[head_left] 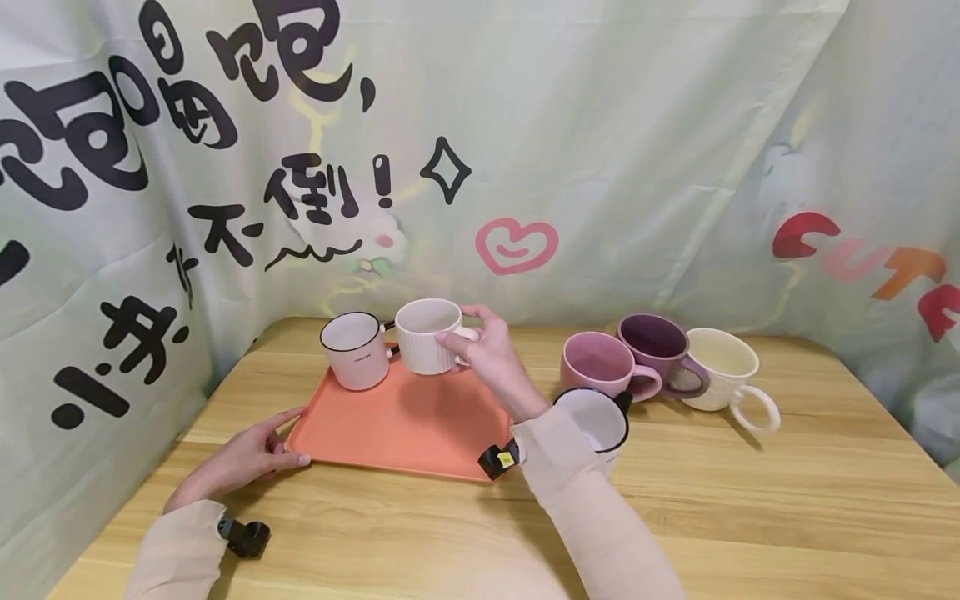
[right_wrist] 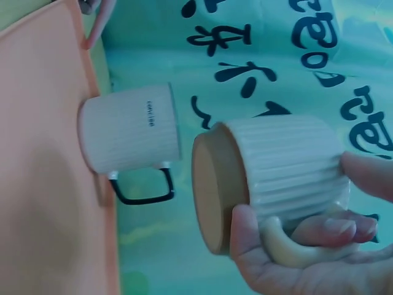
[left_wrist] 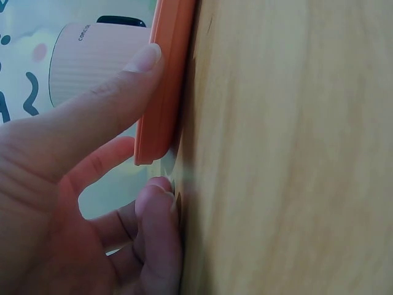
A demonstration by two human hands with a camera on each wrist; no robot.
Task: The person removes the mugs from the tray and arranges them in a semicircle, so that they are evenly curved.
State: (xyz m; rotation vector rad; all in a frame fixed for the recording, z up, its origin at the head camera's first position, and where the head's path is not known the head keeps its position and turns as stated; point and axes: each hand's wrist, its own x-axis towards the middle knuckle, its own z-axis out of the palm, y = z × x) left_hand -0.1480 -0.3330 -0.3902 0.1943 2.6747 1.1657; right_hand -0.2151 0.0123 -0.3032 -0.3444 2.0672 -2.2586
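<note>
My right hand (head_left: 487,350) holds a white ribbed mug (head_left: 426,342) by its handle, above the back of the orange tray (head_left: 390,425). In the right wrist view the bare tan base of this mug (right_wrist: 282,166) shows, apart from the tray. Just left of it a pale pink mug (head_left: 356,354) with a black rim and black handle stands upright on the tray's back left. My left hand (head_left: 251,454) grips the tray's front left corner; in the left wrist view its thumb (left_wrist: 144,58) lies against the orange rim, other fingers curled beside the corner.
Right of the tray stand a pink mug (head_left: 596,362), a purple mug (head_left: 652,337), a cream mug (head_left: 723,367) with a ring handle, and a white black-rimmed mug (head_left: 592,417), partly behind my right sleeve. A printed cloth (head_left: 600,167) hangs behind the wooden table (head_left: 750,517).
</note>
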